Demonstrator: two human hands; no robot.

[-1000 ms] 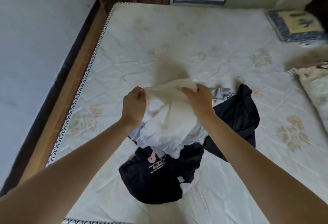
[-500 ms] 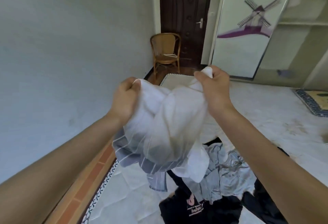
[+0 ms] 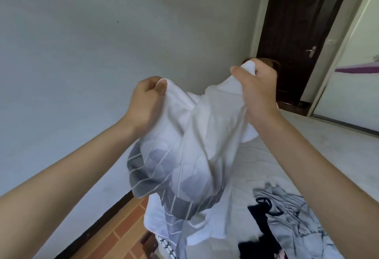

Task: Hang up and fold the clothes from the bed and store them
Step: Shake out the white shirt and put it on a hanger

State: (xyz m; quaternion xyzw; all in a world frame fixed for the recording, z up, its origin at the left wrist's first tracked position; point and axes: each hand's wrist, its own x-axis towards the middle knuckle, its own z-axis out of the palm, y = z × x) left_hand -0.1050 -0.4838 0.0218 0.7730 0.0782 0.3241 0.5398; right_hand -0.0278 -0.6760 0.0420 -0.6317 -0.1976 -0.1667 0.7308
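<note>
Nearest, both forearms reached up and forward from the lower corners. Between them hung a white garment [image 3: 196,145] with a grey panel crossed by thin white stripes, its long axis running roughly vertical, top edge up at the hands and loose hem drooping toward the bed [image 3: 320,152]. The left hand [image 3: 146,102] pinched one bunched upper corner between thumb and curled fingers; the right hand [image 3: 258,88], set higher and well apart from the left, gripped the other corner in a closed fist. Below, on the mattress, lay a grey garment [image 3: 287,213] and a black garment [image 3: 260,244]; no writing on them could be read. Left of the bed ran a strip of brick-patterned floor [image 3: 123,232]. Farther back stood a pale wall [image 3: 102,43], a dark wooden door [image 3: 297,28] with a metal handle, and a wardrobe panel [image 3: 356,74] with a purple mark.
</note>
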